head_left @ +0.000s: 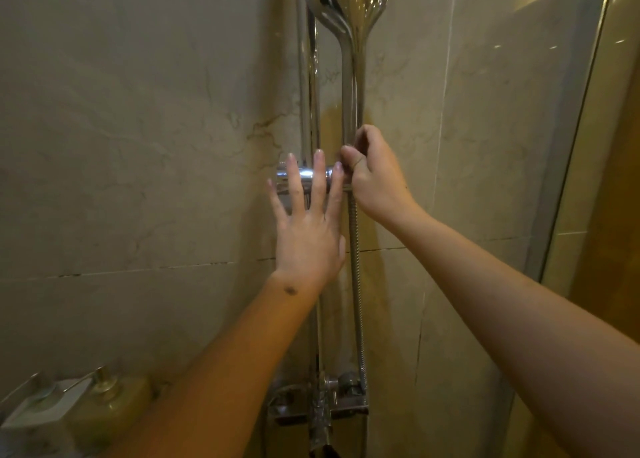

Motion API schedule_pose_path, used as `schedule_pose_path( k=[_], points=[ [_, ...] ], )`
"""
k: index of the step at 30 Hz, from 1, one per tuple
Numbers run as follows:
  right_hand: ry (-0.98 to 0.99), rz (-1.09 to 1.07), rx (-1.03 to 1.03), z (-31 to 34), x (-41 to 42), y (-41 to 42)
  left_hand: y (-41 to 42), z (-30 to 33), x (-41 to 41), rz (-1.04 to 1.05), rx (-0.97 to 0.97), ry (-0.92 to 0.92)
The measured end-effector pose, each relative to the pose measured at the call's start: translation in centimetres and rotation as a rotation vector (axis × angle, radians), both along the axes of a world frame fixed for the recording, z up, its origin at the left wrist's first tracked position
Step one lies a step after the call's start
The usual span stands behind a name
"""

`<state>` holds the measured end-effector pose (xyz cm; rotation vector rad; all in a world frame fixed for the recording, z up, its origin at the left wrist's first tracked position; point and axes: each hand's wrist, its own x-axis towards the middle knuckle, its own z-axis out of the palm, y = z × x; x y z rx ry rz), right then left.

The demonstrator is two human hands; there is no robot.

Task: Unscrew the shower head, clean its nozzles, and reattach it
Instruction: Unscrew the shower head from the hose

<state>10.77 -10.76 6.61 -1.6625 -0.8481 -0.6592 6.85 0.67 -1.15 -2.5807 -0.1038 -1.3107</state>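
Shower head [349, 4] up at the top edge of the view, face cropped, chrome handle [351, 87] running straight down into the holder [304, 173] on the riser rail [308, 94]. Right hand [372, 172] curled round the lower end of the handle, right where the hose nut sits, thumb and forefinger pinching at the joint; nut itself mostly hidden under the fingers. Left hand [308, 222] flat and spread, fingers straight, laid over the holder, seemingly bracing it; holding nothing.

Ribbed metal hose [356, 284] hanging from the joint down to the mixer valve [322, 398] at the bottom. Soap bottle [110, 398] on a corner shelf low left, well apart from the work.

Handling, as a judgement: polished chrome, hard and rigid, probably slick, more so if wet, so little purchase on the smooth handle. Likely light for its size, a hollow body with most of the mass up in the broad head, hence top-heavy once free of the holder. Best hold: one hand wrapped firmly on the handle just above the joint, the other turning the nut, where any knurling gives grip. Hose flexible, free to swing and drop once loosened. Tile wall [138, 146] hard; a dropped head could chip or dent.
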Motion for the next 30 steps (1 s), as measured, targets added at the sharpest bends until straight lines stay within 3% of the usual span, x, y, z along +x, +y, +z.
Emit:
schedule_pose_path(
  k=[10,16,19,21,24,30],
  points=[
    [-0.150,-0.046,0.022,0.8,-1.1,-0.1,-0.3,0.4,-1.4,-0.035,-0.056,0.042],
    [-0.239,-0.075,-0.088,-1.7,-1.7,-2.1,-0.8,0.6,-2.6,-0.144,-0.181,0.067],
    [-0.177,-0.045,-0.097,-5.9,-3.5,-3.0,-1.4,0.1,-3.9,-0.320,-0.403,0.019],
    [-0.098,-0.031,-0.117,-9.0,-4.7,-3.7,-1.9,-1.3,-5.3,-0.528,-0.667,-0.034],
    [0.019,0.028,-0.127,-13.9,-7.0,-4.5,-2.6,-4.8,-8.4,-0.775,-1.028,0.079],
    [0.245,0.089,-0.178,-24.2,-11.5,-5.4,-3.3,-11.6,-13.3,-0.883,-1.396,0.175]
  ],
)
